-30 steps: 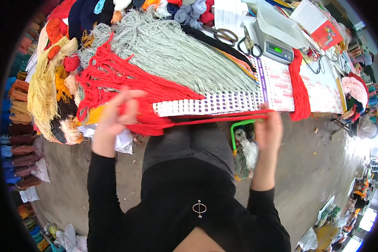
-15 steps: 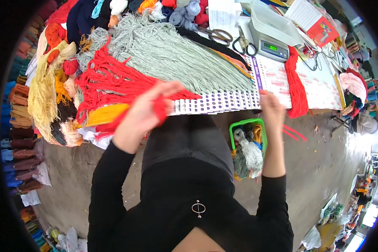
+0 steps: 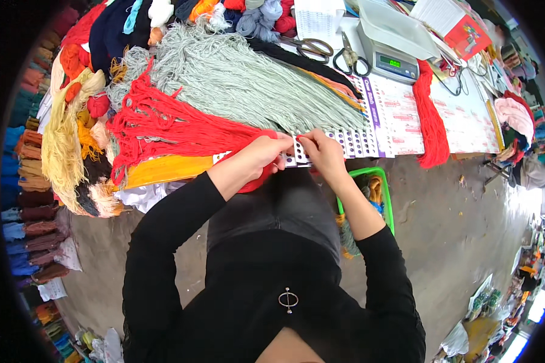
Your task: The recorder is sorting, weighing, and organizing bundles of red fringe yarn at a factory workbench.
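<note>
My left hand (image 3: 259, 156) is closed on a bunch of red yarn (image 3: 191, 130), some of it hanging below the palm. Close beside it, my right hand (image 3: 326, 156) pinches at the front edge of the white punched cards (image 3: 351, 144), with a bit of red showing at its fingertips. Both sets of fingertips nearly meet over one card strip. The red strands fan out to the left across the table. Behind them lies a wide spread of pale grey-green yarn (image 3: 236, 85), its ends along the rows of card holes.
At the back right are a digital scale (image 3: 393, 63) with a clear tray and black-handled scissors (image 3: 351, 57). A red skein (image 3: 429, 115) hangs over the table edge. Below stands a green basket (image 3: 389, 206) of yarn. Yellow and cream skeins (image 3: 72, 121) crowd the left.
My right hand has moved left from the far side of the cards, where red strands trailed from it. My left hand has moved right and down, and the two now meet at the card edge.
</note>
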The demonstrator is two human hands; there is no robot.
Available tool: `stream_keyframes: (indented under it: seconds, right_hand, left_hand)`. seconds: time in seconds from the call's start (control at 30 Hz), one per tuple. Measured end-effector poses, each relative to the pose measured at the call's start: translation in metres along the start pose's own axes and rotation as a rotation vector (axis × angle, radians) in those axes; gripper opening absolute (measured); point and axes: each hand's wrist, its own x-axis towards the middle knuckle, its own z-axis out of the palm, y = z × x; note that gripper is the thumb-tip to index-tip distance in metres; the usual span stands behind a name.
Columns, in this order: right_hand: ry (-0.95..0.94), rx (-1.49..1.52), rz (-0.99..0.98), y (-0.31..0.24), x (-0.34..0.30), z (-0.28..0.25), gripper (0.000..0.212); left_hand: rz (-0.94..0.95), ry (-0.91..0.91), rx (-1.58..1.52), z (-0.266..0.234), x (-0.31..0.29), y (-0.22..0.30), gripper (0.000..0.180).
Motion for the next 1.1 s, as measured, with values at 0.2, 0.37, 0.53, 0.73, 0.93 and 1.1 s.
stream_keyframes:
  seconds: [0.2,0.37,0.53,0.73,0.93,1.1]
  right_hand:
    - [-0.206,0.159,0.129,0.003,0.012,-0.008,0.018]
    - [-0.305,0.230,0.229,0.004,0.022,-0.011,0.017]
    - [-0.189,0.010,0.110,0.003,0.013,-0.005,0.020]
    - [-0.216,-0.002,0.156,-0.003,0.014,-0.004,0.022]
    - [-0.101,-0.135,0.088,-0.011,0.006,-0.004,0.019]
    - [-0.109,0.268,0.129,0.002,0.003,-0.002,0.014]
  left_hand:
    - [0.145,0.074,0.130,-0.001,0.027,-0.004,0.011]
    - [0.185,0.066,0.327,-0.006,0.028,-0.010,0.018]
    - [0.358,0.277,0.376,-0.031,0.008,-0.005,0.021]
    - [0.338,0.202,0.308,-0.033,0.022,-0.018,0.021]
    - [0.214,-0.124,-0.231,-0.049,-0.026,0.033,0.017]
    - [0.303,-0.347,-0.205,-0.040,-0.027,0.049,0.039]
